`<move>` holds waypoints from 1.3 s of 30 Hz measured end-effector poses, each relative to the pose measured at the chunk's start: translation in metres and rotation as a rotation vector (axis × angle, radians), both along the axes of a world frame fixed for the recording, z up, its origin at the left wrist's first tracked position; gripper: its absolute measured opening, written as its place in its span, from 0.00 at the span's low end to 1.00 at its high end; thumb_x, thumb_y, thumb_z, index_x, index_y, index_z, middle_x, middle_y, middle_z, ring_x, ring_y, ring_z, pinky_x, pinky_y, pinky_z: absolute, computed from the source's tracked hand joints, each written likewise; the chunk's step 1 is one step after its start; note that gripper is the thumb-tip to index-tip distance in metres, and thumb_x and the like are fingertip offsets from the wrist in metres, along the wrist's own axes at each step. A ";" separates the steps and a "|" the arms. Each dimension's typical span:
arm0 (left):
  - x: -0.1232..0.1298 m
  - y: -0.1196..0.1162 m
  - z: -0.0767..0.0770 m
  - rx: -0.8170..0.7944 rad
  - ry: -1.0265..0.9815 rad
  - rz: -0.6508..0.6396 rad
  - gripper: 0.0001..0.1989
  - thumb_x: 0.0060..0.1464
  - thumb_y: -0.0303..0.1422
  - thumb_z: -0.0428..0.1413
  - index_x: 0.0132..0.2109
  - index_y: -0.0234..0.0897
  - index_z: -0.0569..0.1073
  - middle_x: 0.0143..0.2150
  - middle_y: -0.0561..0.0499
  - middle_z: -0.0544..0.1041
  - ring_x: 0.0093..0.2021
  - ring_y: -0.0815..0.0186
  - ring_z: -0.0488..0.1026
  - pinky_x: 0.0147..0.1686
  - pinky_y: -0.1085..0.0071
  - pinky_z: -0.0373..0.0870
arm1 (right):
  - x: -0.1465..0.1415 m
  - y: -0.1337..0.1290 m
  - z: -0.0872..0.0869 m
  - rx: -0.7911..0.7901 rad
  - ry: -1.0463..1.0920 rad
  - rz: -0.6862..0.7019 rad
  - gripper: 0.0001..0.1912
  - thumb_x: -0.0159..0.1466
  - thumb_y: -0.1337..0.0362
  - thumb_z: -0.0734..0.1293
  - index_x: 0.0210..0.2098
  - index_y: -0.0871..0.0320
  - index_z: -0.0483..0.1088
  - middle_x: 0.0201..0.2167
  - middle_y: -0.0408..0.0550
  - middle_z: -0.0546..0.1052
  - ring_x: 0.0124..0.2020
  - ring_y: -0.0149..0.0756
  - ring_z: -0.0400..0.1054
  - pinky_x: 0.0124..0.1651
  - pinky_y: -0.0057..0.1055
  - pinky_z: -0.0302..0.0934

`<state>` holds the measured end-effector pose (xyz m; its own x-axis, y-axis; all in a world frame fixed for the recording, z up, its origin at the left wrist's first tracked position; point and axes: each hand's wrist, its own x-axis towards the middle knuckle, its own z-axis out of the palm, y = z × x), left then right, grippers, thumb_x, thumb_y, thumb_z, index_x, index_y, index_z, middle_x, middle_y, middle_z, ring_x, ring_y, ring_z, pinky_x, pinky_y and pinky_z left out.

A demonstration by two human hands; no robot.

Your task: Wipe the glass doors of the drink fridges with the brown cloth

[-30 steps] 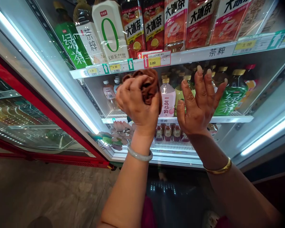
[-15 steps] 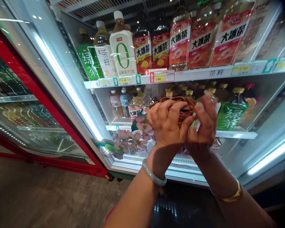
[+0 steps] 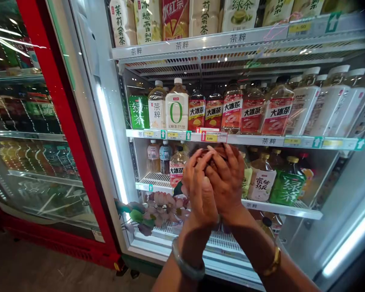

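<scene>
My left hand [image 3: 202, 190], with a pale bangle at its wrist, and my right hand [image 3: 226, 178], with a gold bracelet below it, are side by side and touching, raised before a lit drinks fridge. Both sets of fingers curve around a crumpled brown thing [image 3: 217, 151], which shows only in part above and between them. Behind the hands, a shelf [image 3: 249, 140] carries large bottles of red-labelled tea [image 3: 278, 111] and a white bottle [image 3: 177, 107] with a green 0. Part of the lower shelf is hidden by the hands.
Flower decals [image 3: 164, 209] lie at the fridge's lower left. A red-framed fridge [image 3: 69, 142] stands at the left. On the lower shelf are a green tea bottle [image 3: 287, 182] and small bottles [image 3: 165, 156]. More bottles fill the top shelf [image 3: 207, 39]. A light strip runs down each side.
The view has shifted, so the top shelf now shows. My right hand has come in from beside the brown thing to close over it, and my left hand has turned upright against it.
</scene>
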<state>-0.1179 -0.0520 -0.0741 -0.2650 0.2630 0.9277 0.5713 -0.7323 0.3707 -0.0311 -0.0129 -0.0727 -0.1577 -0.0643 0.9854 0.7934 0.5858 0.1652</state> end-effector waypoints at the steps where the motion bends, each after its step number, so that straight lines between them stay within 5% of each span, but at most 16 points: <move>1: -0.007 0.004 -0.002 0.020 0.020 0.061 0.28 0.73 0.43 0.35 0.71 0.45 0.65 0.73 0.45 0.64 0.75 0.57 0.58 0.74 0.53 0.54 | -0.007 0.000 0.005 0.015 -0.030 0.000 0.17 0.70 0.61 0.64 0.57 0.44 0.73 0.64 0.42 0.74 0.77 0.43 0.49 0.80 0.55 0.41; 5: -0.019 0.015 -0.021 0.010 0.063 0.195 0.29 0.73 0.42 0.34 0.73 0.42 0.62 0.76 0.44 0.60 0.79 0.57 0.47 0.77 0.50 0.40 | -0.013 -0.001 -0.002 0.052 -0.119 0.025 0.16 0.71 0.64 0.63 0.55 0.45 0.74 0.57 0.41 0.79 0.73 0.37 0.57 0.81 0.49 0.43; 8: -0.005 0.014 -0.041 -0.041 0.141 0.164 0.29 0.72 0.40 0.36 0.76 0.42 0.56 0.78 0.44 0.56 0.80 0.58 0.44 0.78 0.51 0.34 | 0.011 -0.005 -0.025 0.053 -0.161 0.039 0.17 0.71 0.66 0.62 0.56 0.46 0.74 0.55 0.42 0.80 0.71 0.36 0.60 0.80 0.48 0.48; 11: 0.013 0.007 -0.044 -0.103 0.302 0.120 0.31 0.72 0.40 0.39 0.78 0.39 0.49 0.79 0.43 0.52 0.80 0.57 0.41 0.78 0.51 0.28 | 0.044 -0.007 -0.036 0.058 -0.177 0.010 0.18 0.70 0.67 0.63 0.56 0.47 0.73 0.54 0.43 0.80 0.70 0.38 0.62 0.78 0.52 0.51; 13: 0.016 0.002 -0.034 -0.139 0.432 0.078 0.33 0.72 0.43 0.40 0.78 0.38 0.46 0.79 0.42 0.51 0.80 0.57 0.39 0.78 0.49 0.28 | 0.057 -0.007 -0.027 0.082 -0.149 -0.051 0.17 0.69 0.67 0.64 0.56 0.47 0.74 0.53 0.45 0.81 0.70 0.41 0.63 0.77 0.54 0.52; 17: -0.006 0.005 -0.007 -0.130 0.467 0.117 0.33 0.73 0.46 0.38 0.78 0.42 0.45 0.79 0.44 0.53 0.80 0.57 0.41 0.77 0.45 0.27 | 0.042 -0.003 0.019 0.098 -0.036 -0.119 0.17 0.68 0.61 0.68 0.56 0.50 0.74 0.58 0.48 0.78 0.70 0.46 0.61 0.76 0.56 0.50; 21: -0.030 0.018 -0.011 -0.061 0.302 0.191 0.32 0.74 0.46 0.34 0.78 0.40 0.45 0.79 0.43 0.52 0.80 0.58 0.40 0.77 0.48 0.29 | 0.003 0.000 0.044 0.095 -0.041 -0.086 0.18 0.67 0.60 0.70 0.56 0.51 0.75 0.57 0.45 0.79 0.69 0.45 0.62 0.78 0.55 0.43; 25: -0.027 0.024 -0.031 0.006 0.197 0.243 0.31 0.74 0.42 0.33 0.77 0.36 0.52 0.78 0.41 0.56 0.79 0.59 0.46 0.77 0.51 0.36 | -0.002 -0.008 0.009 0.063 -0.141 0.004 0.13 0.70 0.65 0.66 0.53 0.55 0.75 0.54 0.44 0.81 0.67 0.41 0.65 0.78 0.54 0.44; 28: -0.018 0.023 -0.040 -0.024 0.255 0.319 0.29 0.73 0.39 0.35 0.75 0.39 0.57 0.79 0.42 0.53 0.79 0.56 0.46 0.77 0.49 0.33 | 0.026 -0.017 -0.029 0.036 -0.235 0.045 0.10 0.70 0.66 0.67 0.50 0.57 0.75 0.52 0.46 0.82 0.65 0.41 0.66 0.78 0.55 0.46; 31: -0.012 0.025 -0.042 -0.045 0.289 0.396 0.28 0.72 0.36 0.40 0.75 0.43 0.59 0.79 0.44 0.51 0.80 0.56 0.45 0.77 0.49 0.32 | 0.063 -0.022 -0.043 -0.023 -0.263 -0.039 0.15 0.68 0.61 0.71 0.54 0.54 0.75 0.52 0.47 0.82 0.63 0.42 0.68 0.77 0.55 0.48; 34: -0.008 0.031 -0.042 -0.036 0.275 0.452 0.29 0.70 0.33 0.47 0.74 0.46 0.59 0.80 0.47 0.50 0.80 0.56 0.43 0.77 0.50 0.32 | 0.078 -0.018 -0.021 -0.022 -0.163 -0.115 0.20 0.64 0.60 0.74 0.55 0.50 0.76 0.53 0.47 0.81 0.64 0.47 0.68 0.74 0.57 0.52; 39: -0.007 0.038 -0.048 -0.010 0.249 0.474 0.27 0.68 0.32 0.49 0.72 0.44 0.65 0.79 0.44 0.54 0.80 0.55 0.45 0.77 0.47 0.35 | 0.038 -0.002 0.028 0.054 0.033 -0.097 0.21 0.63 0.60 0.75 0.55 0.50 0.76 0.55 0.48 0.80 0.66 0.50 0.65 0.74 0.58 0.51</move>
